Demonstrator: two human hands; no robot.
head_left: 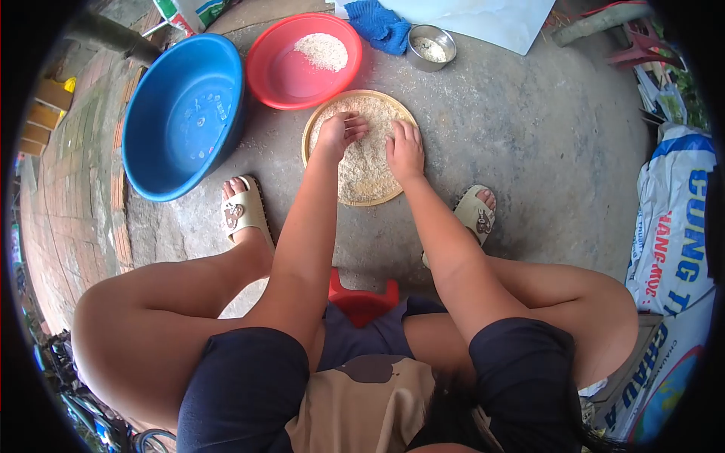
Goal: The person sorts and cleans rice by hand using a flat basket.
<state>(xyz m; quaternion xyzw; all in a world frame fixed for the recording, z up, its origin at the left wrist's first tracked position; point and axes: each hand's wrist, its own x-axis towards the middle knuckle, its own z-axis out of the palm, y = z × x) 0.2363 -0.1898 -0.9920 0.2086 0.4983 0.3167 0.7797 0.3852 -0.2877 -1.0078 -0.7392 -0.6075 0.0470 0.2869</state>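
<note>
A round woven winnowing tray (362, 201) lies on the concrete between my feet, covered with pale, husk-coloured grain (366, 170) that looks like rice. My left hand (343, 134) is over the upper left of the tray, its fingers slightly bent and apart, pointing inward. On the tray's right side, my right hand (405, 147) rests at the grain with its fingers spread. Neither hand visibly holds anything. Whether the left fingertips touch the grain is hard to tell.
Beyond the tray stands a red basin (276, 79) with a heap of whiter grain (321, 52). A large blue basin (177, 124) is at left. A steel bowl (431, 66) with some grain sits near a blue cloth (377, 26). Printed sacks (672, 226) lie at right.
</note>
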